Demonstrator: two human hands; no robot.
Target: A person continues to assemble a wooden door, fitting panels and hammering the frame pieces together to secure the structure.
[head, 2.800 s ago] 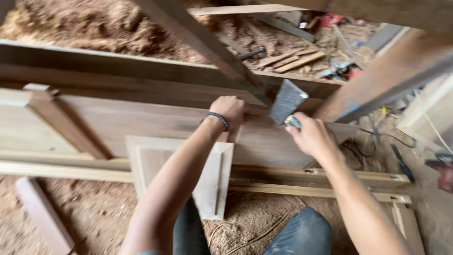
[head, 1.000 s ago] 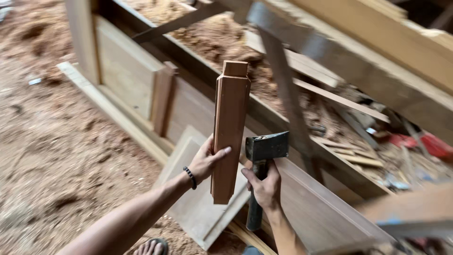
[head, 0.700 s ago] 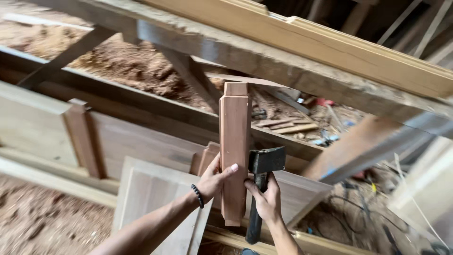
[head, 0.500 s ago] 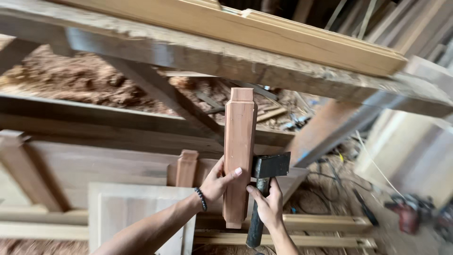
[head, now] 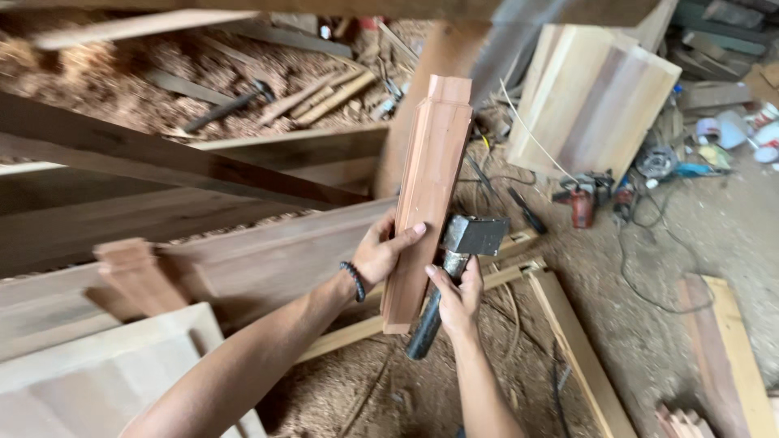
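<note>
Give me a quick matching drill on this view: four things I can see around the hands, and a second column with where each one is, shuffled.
Things:
1. reddish wooden post
2. hammer
3. red power tool
4. pale wood panels

Places:
A. stacked at upper right
B. in the left hand, held upright
C. on the dirt floor among cables
D. in the right hand, head up

Pairs: 1-B, 2-D, 3-C, 4-A
</note>
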